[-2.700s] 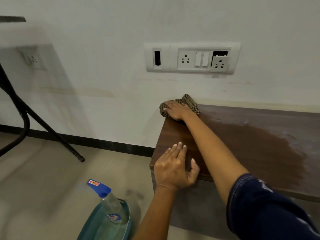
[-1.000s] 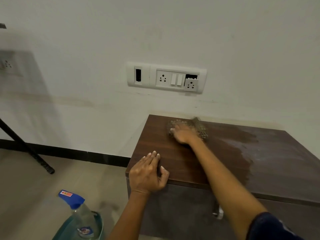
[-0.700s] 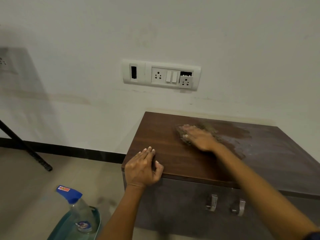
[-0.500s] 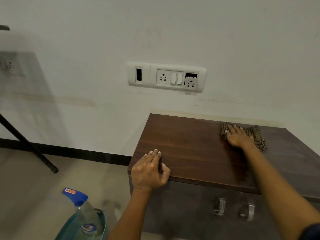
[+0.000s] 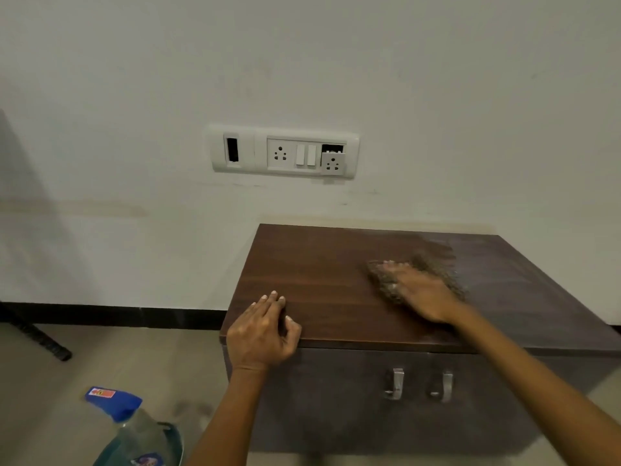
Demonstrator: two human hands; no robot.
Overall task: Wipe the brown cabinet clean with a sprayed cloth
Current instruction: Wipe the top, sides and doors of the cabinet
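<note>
Pressing: right hand [image 5: 421, 292] flat, fingers spread on the cloth [image 5: 386, 284].
Cloth: blurred under those fingers, long axis slanting front-left to back-right on the brown cabinet [image 5: 322, 274].
Left hand [image 5: 260, 332]: open, gripping nothing, fingertips on the front edge.

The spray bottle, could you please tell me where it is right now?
In the head view the spray bottle stands at lower left, in a teal basin on the floor, left of the brown cabinet.
</note>
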